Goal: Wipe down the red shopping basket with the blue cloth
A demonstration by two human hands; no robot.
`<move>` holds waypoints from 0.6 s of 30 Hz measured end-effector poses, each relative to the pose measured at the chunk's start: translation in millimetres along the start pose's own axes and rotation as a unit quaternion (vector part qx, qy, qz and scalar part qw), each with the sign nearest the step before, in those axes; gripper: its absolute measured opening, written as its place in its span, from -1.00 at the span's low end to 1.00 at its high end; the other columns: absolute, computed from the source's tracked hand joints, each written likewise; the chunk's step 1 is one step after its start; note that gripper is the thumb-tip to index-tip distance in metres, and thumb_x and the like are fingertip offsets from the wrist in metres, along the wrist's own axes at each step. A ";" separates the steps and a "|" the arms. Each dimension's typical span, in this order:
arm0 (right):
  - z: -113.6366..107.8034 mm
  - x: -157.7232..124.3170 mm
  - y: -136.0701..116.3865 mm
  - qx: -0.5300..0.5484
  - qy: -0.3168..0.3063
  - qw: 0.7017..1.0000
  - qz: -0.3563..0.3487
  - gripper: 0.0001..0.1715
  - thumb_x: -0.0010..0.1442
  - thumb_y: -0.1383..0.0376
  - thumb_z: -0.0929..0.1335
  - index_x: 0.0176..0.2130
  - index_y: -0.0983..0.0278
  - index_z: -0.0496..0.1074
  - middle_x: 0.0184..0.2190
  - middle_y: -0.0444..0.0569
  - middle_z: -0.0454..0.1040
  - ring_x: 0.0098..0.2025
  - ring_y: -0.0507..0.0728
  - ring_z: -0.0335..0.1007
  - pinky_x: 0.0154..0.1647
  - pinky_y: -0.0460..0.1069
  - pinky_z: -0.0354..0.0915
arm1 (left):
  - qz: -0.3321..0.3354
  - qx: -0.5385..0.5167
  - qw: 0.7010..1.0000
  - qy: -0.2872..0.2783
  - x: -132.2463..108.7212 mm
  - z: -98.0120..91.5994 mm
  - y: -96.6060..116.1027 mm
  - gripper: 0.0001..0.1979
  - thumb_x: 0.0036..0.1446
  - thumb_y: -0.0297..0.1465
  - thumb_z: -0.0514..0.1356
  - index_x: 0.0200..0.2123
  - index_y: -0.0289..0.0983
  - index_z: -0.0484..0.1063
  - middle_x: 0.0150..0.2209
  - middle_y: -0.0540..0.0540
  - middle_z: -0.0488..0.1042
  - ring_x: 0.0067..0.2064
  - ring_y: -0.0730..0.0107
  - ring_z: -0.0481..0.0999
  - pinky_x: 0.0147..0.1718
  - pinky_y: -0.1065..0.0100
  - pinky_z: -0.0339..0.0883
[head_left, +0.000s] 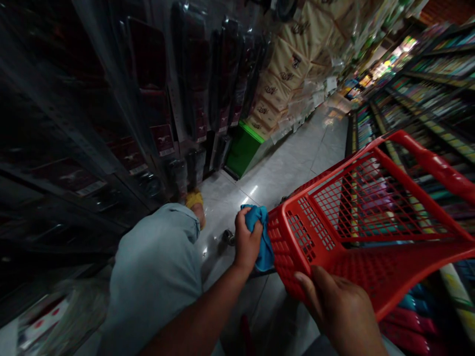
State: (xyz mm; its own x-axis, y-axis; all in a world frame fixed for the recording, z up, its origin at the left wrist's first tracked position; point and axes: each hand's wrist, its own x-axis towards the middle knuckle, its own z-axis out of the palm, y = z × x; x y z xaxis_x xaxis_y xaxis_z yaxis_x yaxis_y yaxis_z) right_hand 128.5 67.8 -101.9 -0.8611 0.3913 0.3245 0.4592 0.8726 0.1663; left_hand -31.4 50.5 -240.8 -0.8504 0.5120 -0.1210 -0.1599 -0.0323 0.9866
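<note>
Shop aisle, tiled floor between hanging dark packaged goods and colourful shelves. Red plastic mesh basket tilted, kept up off floor by right hand, closed on lower rim. Left hand closed on bunched blue cloth, cloth pressed against basket's near wall, apparently held there by grip.

A shopping basket before the right-hand shelves, hanging packages apparently along the left.
</note>
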 end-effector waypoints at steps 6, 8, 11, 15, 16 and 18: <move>-12.1 -25.9 15.1 0.064 -0.009 0.997 -0.030 -0.41 0.47 0.04 0.17 -0.50 0.25 0.35 -0.72 -0.19 0.35 -0.72 -0.03 0.31 -0.60 -0.09 0.12 | 0.077 -0.006 0.995 -0.061 -18.2 -2.6 27.2 -0.64 0.08 -0.38 0.20 -0.01 -0.14 0.40 0.01 -0.10 0.45 0.08 0.21 0.44 0.16 0.16 0.26; -14.2 -32.9 20.4 0.076 -0.011 0.996 -0.037 -0.44 0.46 0.06 0.19 -0.49 0.25 0.37 -0.71 -0.19 0.35 -0.70 -0.03 0.31 -0.59 -0.09 0.14 | 0.116 0.002 0.989 -0.086 -26.5 -3.3 30.1 -0.63 0.05 -0.37 0.23 -0.02 -0.12 0.43 0.02 -0.10 0.44 0.09 0.19 0.43 0.16 0.16 0.25; -16.2 -42.8 29.5 0.081 -0.014 0.996 -0.044 -0.48 0.46 0.11 0.22 -0.49 0.26 0.39 -0.70 -0.19 0.35 -0.68 -0.02 0.32 -0.56 -0.08 0.15 | 0.075 0.023 0.993 -0.092 -26.3 -1.0 19.3 -0.63 0.08 -0.38 0.18 0.00 -0.14 0.40 0.02 -0.12 0.45 0.09 0.17 0.43 0.17 0.11 0.25; -20.0 -53.1 41.8 0.099 -0.024 0.993 -0.051 -0.47 0.45 0.11 0.22 -0.50 0.25 0.39 -0.67 -0.18 0.38 -0.65 -0.04 0.35 -0.54 -0.10 0.21 | 0.026 0.031 0.994 -0.106 -25.5 -0.8 12.4 -0.66 0.07 -0.43 0.13 -0.04 -0.19 0.40 -0.09 -0.12 0.51 -0.04 0.20 0.51 0.05 0.12 0.35; -21.3 -55.0 44.6 0.100 -0.027 0.993 -0.057 -0.46 0.45 0.10 0.22 -0.51 0.25 0.38 -0.67 -0.18 0.38 -0.65 -0.04 0.35 -0.55 -0.11 0.22 | 0.034 0.026 0.992 -0.120 -28.1 -2.1 15.9 -0.66 0.05 -0.43 0.16 -0.05 -0.17 0.42 -0.10 -0.10 0.52 -0.05 0.21 0.51 0.04 0.15 0.36; -24.0 -58.6 49.6 0.096 -0.029 0.992 -0.071 -0.43 0.44 0.07 0.21 -0.52 0.24 0.38 -0.67 -0.17 0.39 -0.65 -0.04 0.37 -0.55 -0.11 0.24 | 0.073 0.008 0.985 -0.158 -34.3 -4.2 25.3 -0.63 0.03 -0.41 0.20 -0.04 -0.14 0.44 -0.06 -0.08 0.51 -0.01 0.22 0.50 0.07 0.18 0.35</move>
State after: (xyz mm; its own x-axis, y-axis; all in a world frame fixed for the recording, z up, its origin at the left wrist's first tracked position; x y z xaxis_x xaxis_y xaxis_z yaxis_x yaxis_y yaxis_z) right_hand 207.0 81.2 -90.3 -0.9279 0.2716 0.2556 0.2869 0.9577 0.0237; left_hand -8.4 28.5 -212.1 -0.6646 0.7447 0.0606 -0.0362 -0.1131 0.9929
